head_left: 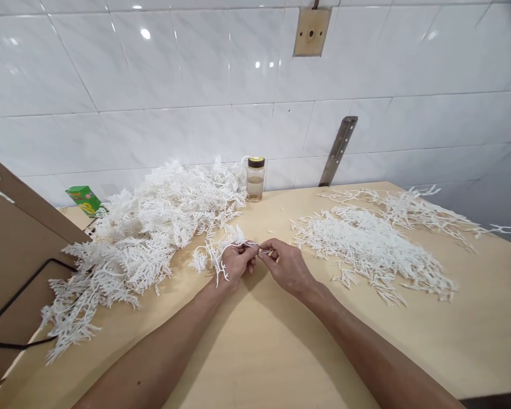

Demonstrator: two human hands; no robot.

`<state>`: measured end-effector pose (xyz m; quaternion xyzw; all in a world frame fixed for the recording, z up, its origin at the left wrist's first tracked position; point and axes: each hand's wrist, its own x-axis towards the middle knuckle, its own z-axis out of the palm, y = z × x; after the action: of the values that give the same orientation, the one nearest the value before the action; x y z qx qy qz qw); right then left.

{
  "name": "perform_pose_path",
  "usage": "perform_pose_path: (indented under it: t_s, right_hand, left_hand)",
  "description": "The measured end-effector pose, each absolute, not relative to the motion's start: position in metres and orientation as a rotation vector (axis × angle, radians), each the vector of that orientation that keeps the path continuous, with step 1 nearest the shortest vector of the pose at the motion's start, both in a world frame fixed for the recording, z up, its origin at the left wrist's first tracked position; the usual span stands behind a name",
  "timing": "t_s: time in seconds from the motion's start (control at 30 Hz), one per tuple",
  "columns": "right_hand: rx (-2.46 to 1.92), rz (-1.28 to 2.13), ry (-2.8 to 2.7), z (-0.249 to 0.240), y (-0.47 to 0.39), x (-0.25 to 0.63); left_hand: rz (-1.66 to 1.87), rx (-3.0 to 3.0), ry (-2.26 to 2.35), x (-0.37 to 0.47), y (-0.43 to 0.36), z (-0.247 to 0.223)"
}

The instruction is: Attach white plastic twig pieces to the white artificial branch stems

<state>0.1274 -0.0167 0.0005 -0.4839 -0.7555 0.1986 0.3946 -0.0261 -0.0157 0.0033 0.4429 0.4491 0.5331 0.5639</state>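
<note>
In the middle of the table my left hand point(237, 262) is closed on a white plastic branch point(215, 257), whose forked twigs hang out over the wrist side. My right hand point(287, 264) meets it fingertip to fingertip, thumb and forefinger pinched at the branch's end. What exactly lies in that pinch is small and partly hidden by the fingers. To the left rises a big heap of feathery white plastic branches point(166, 210). On the right lies a flatter pile of small white sprigs point(366, 244), with bare white stems point(426, 210) behind it.
A bottle with a dark lid point(255, 184) stands near the tiled wall point(204, 68). A green carton point(85, 200) sits behind the left heap. A cardboard box point(21, 255) with a black strap borders the left side. A metal bracket point(338, 150) is at the wall.
</note>
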Motion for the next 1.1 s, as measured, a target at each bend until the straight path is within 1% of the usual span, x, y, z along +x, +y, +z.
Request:
perform_pose_path:
  t_s: [0.2, 0.37, 0.47, 0.6, 0.7, 0.8, 0.93, 1.03, 1.1]
  right_hand:
    - [-1.191, 0.409, -1.927, 0.004, -0.019, 0.125]
    - [-0.954, 0.34, -2.077, 0.003, -0.02, 0.125]
    - [-0.931, 0.399, -2.071, 0.002, -0.022, 0.126]
    - [-0.937, 0.615, -2.079, 0.011, -0.032, 0.124]
    - [-1.014, 0.686, -1.951, 0.018, -0.033, 0.128]
    - [-1.195, 0.573, -1.738, 0.019, -0.02, 0.146]
    - [-1.565, 0.359, -1.496, 0.015, 0.003, 0.186]
    - [-1.731, 0.136, -1.488, 0.013, 0.014, 0.211]
    - [-1.755, 0.041, -1.502, 0.013, 0.016, 0.218]
  left_hand:
    - [1.286, 1.031, 1.085, -0.025, -0.015, 0.005]
    - [1.34, 1.03, 1.15, -0.023, -0.012, -0.002]
    - [1.322, 1.049, 1.215, -0.024, -0.009, -0.004]
    - [1.329, 1.09, 1.349, -0.033, -0.004, -0.003]
    - [1.192, 1.253, 1.458, -0.04, -0.004, -0.002]
    - [1.138, 1.331, 1.414, -0.04, -0.006, -0.004]
    - [1.092, 1.454, 1.383, -0.04, -0.01, -0.005]
    - [1.079, 1.557, 1.434, -0.04, -0.012, -0.003]
    - [1.058, 1.626, 1.471, -0.04, -0.013, 0.0]
